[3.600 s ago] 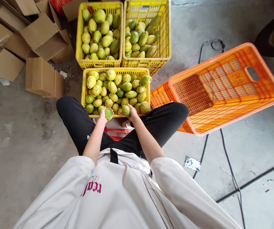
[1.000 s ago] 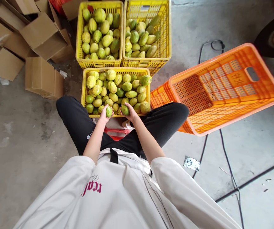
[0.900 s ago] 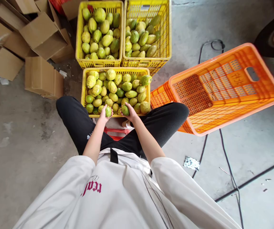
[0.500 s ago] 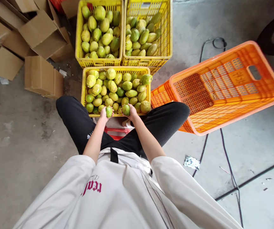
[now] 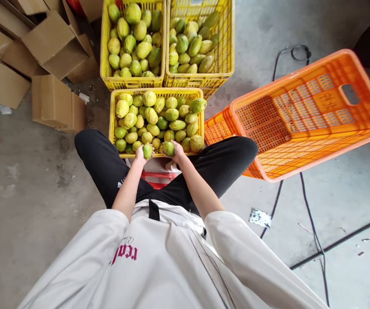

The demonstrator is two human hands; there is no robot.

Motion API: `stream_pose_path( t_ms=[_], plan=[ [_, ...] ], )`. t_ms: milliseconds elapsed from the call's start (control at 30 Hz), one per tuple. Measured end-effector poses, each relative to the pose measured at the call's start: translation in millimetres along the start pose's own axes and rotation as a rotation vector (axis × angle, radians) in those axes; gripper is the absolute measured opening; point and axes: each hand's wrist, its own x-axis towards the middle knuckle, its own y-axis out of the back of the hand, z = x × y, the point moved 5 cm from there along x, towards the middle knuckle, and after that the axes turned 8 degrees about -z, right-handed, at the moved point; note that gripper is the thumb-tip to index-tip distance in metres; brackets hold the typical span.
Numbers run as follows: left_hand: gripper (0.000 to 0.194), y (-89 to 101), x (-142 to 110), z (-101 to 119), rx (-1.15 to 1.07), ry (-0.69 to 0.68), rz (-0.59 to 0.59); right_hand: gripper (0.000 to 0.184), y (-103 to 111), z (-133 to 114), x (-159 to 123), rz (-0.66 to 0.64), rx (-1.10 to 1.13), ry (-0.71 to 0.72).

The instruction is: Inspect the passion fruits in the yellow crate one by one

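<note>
My left hand point(image 5: 140, 155) is closed round a small green papaya point(image 5: 147, 151), its fingers partly hidden behind the fruit. In my right hand point(image 5: 177, 151) is another green papaya point(image 5: 168, 149), held a short way from the first. Both hands are over the near edge of a yellow crate point(image 5: 110, 124) between my knees. Yellow-green papayas point(image 5: 151, 116) of mixed sizes fill that crate.
Behind it stand two more yellow crates, a left one point(image 5: 133, 81) and a right one point(image 5: 201, 78), with papayas inside. A large orange crate point(image 5: 307, 126) leans at the right. Cardboard boxes point(image 5: 52, 101) lie at the left. Black cables point(image 5: 310, 214) cross the floor.
My right hand has moved slightly left with its papaya, closer to the left hand. The view has shifted a little; both papayas are still held.
</note>
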Motion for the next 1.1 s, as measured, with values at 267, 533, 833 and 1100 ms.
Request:
stream_pose_path(
  t_ms=[267,533,833,1100],
  plan=[
    [0.029,-7.7,-5.5,8.6,-0.141,-0.205,-0.007,0.026,-3.1,-6.9,-1.8,-0.081,0.138,0.111],
    [0.029,-18.9,-16.4,4.8,-0.107,-0.093,-0.108,0.002,-5.2,-9.7,-10.6,-0.091,0.154,0.178],
    [0.025,-13.6,-14.4,4.3,0.092,-0.057,-0.027,0.022,-3.9,-8.2,-8.4,-0.091,0.086,0.102],
    [0.046,-8.1,-11.1,10.2,0.073,-0.083,0.059,0.034,9.1,-10.5,3.0,-0.020,0.061,0.139]
  ],
)
